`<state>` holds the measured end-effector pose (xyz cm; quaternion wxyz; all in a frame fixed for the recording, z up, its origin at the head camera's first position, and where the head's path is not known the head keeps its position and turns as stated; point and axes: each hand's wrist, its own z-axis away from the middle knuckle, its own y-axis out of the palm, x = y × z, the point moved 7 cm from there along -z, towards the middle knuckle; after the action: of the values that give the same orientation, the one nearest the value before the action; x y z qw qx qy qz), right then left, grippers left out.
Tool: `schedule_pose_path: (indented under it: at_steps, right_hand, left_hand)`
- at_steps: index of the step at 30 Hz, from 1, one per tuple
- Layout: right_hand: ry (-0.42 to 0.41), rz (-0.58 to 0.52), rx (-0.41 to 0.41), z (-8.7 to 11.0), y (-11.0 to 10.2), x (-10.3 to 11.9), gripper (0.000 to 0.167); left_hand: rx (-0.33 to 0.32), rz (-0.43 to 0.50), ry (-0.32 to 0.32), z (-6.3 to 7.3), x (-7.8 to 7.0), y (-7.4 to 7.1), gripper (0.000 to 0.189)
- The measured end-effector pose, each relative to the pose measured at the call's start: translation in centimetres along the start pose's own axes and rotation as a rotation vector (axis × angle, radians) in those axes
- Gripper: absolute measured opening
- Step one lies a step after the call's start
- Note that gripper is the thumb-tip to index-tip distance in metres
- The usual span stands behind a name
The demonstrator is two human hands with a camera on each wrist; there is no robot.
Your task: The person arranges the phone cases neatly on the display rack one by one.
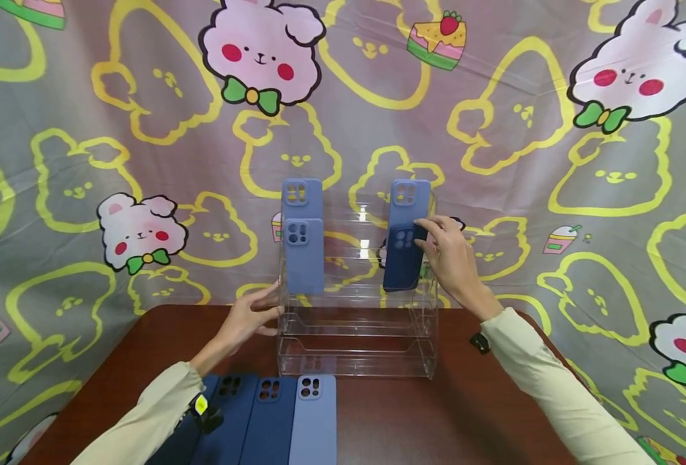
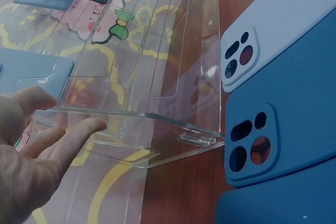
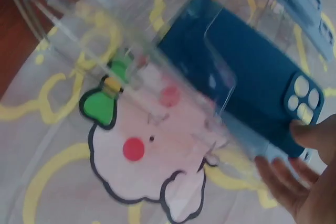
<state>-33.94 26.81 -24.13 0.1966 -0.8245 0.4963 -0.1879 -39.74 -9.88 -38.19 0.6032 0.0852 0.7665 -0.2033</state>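
A clear tiered display stand [image 1: 357,371] stands on the table. My right hand [image 1: 450,255] pinches the right edge of a dark blue phone case [image 1: 402,268] near its camera cutouts; that case leans on an upper tier. Behind it rises a light blue phone case [image 1: 409,194]. In the right wrist view the thumb lies at the corner of the dark blue case [image 3: 236,72]. My left hand [image 1: 250,316], its fingers extended, is at the stand's left side. Two light blue cases, a rear one [image 1: 311,201] and a front one [image 1: 306,265], stand at the upper left.
On the table [image 1: 413,426] before the stand lie several phone cases in a row, a pale blue case [image 1: 315,426] at the right end and dark blue cases [image 1: 270,420] to its left. A patterned curtain [image 1: 366,129] hangs close behind the stand.
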Motion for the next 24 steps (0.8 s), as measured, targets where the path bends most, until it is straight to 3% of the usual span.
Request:
schedule_pose_path:
  at_steps: [6,12,18,24]
  right_hand:
    - [-0.047,-0.059,-0.026,-1.2,-0.5,-0.7,0.02]
    - [0.009,-0.168,0.052,-2.7,-0.6,-1.5,0.013]
    - [0.029,-0.209,0.144,-3.4,-0.8,-2.2,0.014]
    - [0.03,-0.104,0.175,-3.3,-0.7,-2.2,0.016]
  left_hand:
    - [-0.006,-0.008,-0.006,0.0,0.1,-0.2,0.067]
    - [-0.008,0.0,-0.002,-0.1,0.2,-0.2,0.067]
    - [-0.008,-0.008,-0.01,-0.1,0.3,-0.2,0.068]
    - [-0.003,-0.011,-0.011,-0.1,0.3,-0.3,0.067]
